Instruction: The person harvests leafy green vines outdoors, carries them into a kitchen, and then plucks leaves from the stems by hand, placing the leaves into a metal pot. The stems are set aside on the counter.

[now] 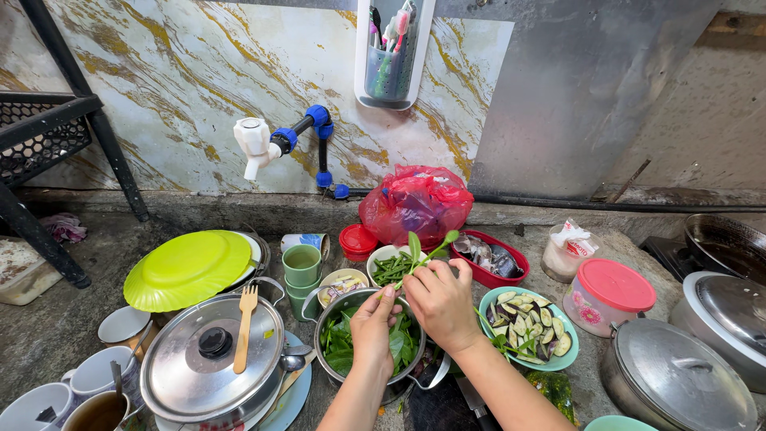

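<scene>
Both hands over steel pot (331, 313) of green leaves. Right hand (441, 302) pinches leafy sprig (420, 254), stem partly hidden by fingers. Left hand (373, 326) fingertips pinched at sprig base; grip unclear. Bowl of sliced eggplant (529, 323) just right of right hand; dark object below wrists cut off.

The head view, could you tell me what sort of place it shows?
Probably a simple home kitchen or wash area with a floor-level work surface. A wall tap sits low on the marble-patterned wall, both hands pick leafy greens over a metal pot, and a bowl of sliced eggplant waits nearby.
</scene>
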